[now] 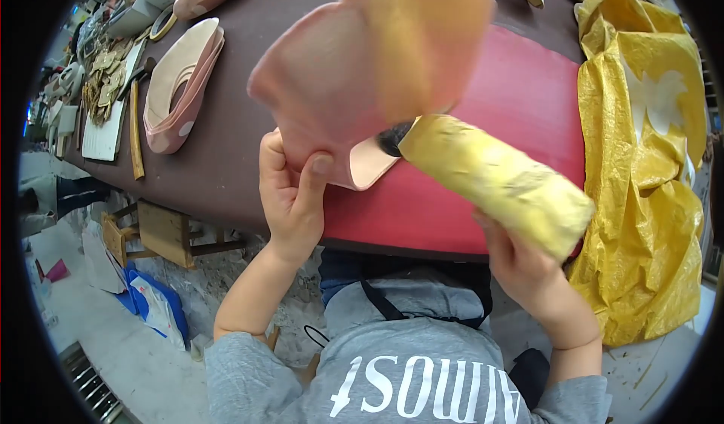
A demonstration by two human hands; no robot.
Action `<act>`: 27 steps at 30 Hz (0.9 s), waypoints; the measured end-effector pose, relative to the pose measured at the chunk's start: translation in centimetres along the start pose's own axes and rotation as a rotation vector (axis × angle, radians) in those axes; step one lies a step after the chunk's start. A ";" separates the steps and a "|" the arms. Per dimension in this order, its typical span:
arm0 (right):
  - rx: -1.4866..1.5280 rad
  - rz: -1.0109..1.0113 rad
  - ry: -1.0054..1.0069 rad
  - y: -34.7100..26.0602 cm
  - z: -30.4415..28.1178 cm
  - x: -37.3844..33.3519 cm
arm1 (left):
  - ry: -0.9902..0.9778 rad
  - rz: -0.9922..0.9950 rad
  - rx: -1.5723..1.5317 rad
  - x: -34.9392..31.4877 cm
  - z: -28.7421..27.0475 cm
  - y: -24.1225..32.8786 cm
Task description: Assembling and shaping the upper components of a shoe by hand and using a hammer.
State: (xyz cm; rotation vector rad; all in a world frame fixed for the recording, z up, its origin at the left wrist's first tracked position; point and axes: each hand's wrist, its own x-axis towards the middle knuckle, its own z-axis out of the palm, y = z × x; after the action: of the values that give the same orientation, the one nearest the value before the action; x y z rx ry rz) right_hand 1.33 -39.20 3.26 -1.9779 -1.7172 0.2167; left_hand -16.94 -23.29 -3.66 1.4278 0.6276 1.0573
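My left hand [292, 190] pinches the near edge of a pink leather shoe upper [324, 70], thumb on top, and holds it up over the table. The upper is curved and slightly blurred, with a yellowish band on its right part and a pale lining at the lower opening. In my right hand [524, 262] is a brush [498, 179] with a thick handle wrapped in yellow. Its dark tip [394, 137] points left at the opening of the upper. Whether the tip touches the leather I cannot tell.
A red mat [520, 107] lies on the brown table [219, 175]. Stacked pink uppers [185, 85] sit at left, beside a hammer [136, 122] and a tape roll [163, 23]. A yellow woven sack [641, 198] hangs at right. A wooden stool [164, 232] stands below left.
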 end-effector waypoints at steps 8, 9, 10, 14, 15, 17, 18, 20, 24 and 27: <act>-0.012 -0.090 -0.011 -0.3 0.9 0.1 | -0.032 -0.125 0.132 -3.5 -3.8 -0.5; -0.002 -0.080 -0.023 0.0 1.6 -0.2 | -0.131 -0.023 0.280 -3.7 -4.7 -0.7; 0.007 -0.069 -0.035 0.3 2.1 -0.4 | -0.230 0.079 0.428 -3.9 -5.4 -0.8; 0.024 -0.075 -0.061 0.0 2.0 -0.3 | -0.311 0.013 0.607 -5.2 -6.6 -1.4; 0.027 -0.082 -0.066 -0.2 1.8 -0.2 | -0.304 -0.070 0.620 -5.5 -6.7 -1.4; 0.034 -0.093 -0.078 -0.6 1.4 0.0 | -0.298 -0.154 0.634 -5.5 -6.8 -1.3; 0.039 -0.098 -0.084 -0.7 1.3 0.1 | -0.351 -0.064 0.708 -5.3 -6.6 -0.9; 0.049 -0.109 -0.093 -1.0 1.2 0.2 | -0.458 0.120 0.853 -4.6 -6.3 0.1; 0.030 -0.152 -0.102 -1.0 2.1 -0.6 | -0.443 0.023 0.729 -5.2 -6.7 -0.3; -0.029 -0.141 -0.186 -1.4 1.0 -0.5 | -0.357 -0.174 0.542 -5.6 -7.0 -0.3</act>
State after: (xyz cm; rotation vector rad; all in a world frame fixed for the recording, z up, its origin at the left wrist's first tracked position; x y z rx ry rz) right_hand -0.40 -39.31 2.96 -1.8976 -1.9785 0.3363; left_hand -25.45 -24.75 -6.05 1.9329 0.7921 0.4868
